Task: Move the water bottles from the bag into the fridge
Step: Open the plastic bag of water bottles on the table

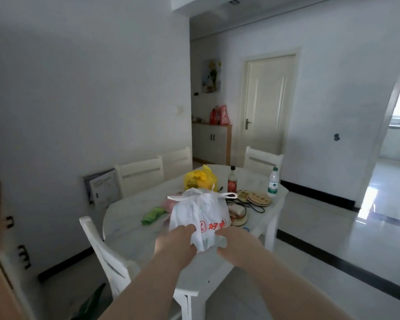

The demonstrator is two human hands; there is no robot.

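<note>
Bag [201, 215], bottles hidden inside, stands on worktop [129, 232] near its edge, left hand [178, 241] and right hand [232, 248] gripping its lower sides; thin plastic may slip or tear, spilling bottles onto floor [310, 227].

Bare tabletop [129, 229] left of white bag [201, 213], yellow bag [200, 180] and dark bottle [232, 181] crowded behind it

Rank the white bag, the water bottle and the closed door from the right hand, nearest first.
1. white bag, held by the right hand, near side of the table.
2. water bottle, table's far right edge.
3. door, back wall beyond the table.
</note>
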